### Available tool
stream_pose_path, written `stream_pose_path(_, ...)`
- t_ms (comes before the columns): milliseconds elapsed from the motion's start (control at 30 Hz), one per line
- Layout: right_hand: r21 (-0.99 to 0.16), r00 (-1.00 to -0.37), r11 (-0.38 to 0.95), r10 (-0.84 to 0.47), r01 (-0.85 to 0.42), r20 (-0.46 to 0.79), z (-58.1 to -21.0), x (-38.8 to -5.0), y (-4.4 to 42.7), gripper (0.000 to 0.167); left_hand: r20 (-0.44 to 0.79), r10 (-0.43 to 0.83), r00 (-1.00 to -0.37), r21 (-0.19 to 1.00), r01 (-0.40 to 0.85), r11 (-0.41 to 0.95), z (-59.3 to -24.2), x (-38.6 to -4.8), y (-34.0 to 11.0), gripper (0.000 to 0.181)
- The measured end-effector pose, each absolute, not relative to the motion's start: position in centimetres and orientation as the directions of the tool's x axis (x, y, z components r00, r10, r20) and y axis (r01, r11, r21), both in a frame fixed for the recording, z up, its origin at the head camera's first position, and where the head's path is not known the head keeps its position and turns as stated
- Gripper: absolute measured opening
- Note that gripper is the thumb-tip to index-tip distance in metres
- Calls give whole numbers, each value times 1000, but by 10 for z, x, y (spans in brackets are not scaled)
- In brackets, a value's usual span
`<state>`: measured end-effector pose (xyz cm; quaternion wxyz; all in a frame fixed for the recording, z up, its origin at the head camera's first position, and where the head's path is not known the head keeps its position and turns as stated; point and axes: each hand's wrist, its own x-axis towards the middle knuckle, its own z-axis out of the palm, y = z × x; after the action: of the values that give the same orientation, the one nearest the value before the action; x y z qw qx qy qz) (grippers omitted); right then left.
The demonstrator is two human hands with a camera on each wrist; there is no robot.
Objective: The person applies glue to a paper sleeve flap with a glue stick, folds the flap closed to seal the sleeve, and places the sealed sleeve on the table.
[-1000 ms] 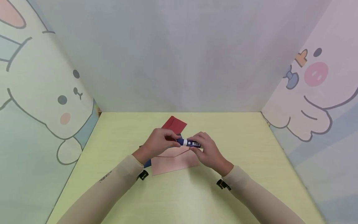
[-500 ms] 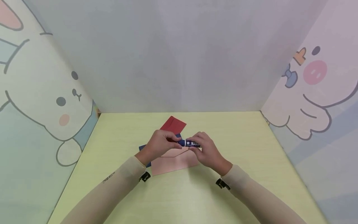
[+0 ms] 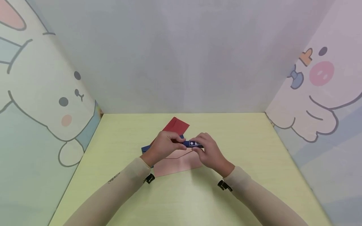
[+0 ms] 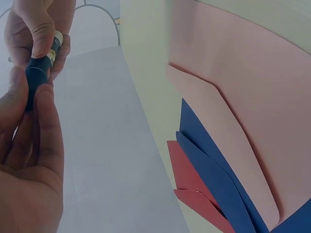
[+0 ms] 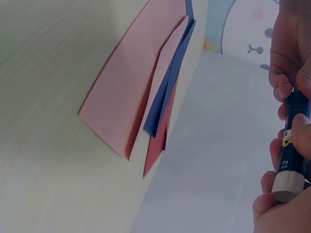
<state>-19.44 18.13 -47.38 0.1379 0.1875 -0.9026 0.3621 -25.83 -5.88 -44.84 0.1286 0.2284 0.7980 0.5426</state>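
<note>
In the head view both hands hold a dark blue glue stick [image 3: 192,144] level above the envelopes. My left hand [image 3: 164,145] pinches its cap [image 4: 37,77] between thumb and fingers. Around the labelled body, my right hand [image 3: 212,154] curls its fingers and thumb. The white base [image 5: 287,186] shows in the right wrist view. Cap and body meet with only a thin line between them. Below lies a pink envelope [image 3: 178,164] with its flap raised, overlapping a blue envelope [image 4: 204,155]. A red envelope [image 3: 176,126] sticks out behind, partly covered.
The pale yellow tabletop [image 3: 234,131] carries the overlapping envelopes near its middle. A plain grey wall [image 3: 181,62] rises at the back edge. Side walls with cartoon animals [image 3: 322,75] flank the table. A small black clip device [image 3: 224,185] hangs at each wrist.
My left hand has moved slightly right, toward the right hand. The white band between cap and body, visible a second ago, is now covered by the cap. The envelopes stay put.
</note>
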Motion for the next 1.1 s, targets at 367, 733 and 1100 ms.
stream_pose_path(367,-604,-896,670,-243,-431,371,-473,-195,182,20,135,563,-815,904,333,267,-457,-259,-58,12)
stream_pose_path(733,-587,-894,680,-266,-440,361,-476,-196,182,18,103,558,-823,915,299,272,-460,-257,-58,9)
stream_pose_path(1100,-575,-883,672,-319,-467,345,-480,-207,189,28,94,542,-835,916,285,281,-471,-262,-60,14)
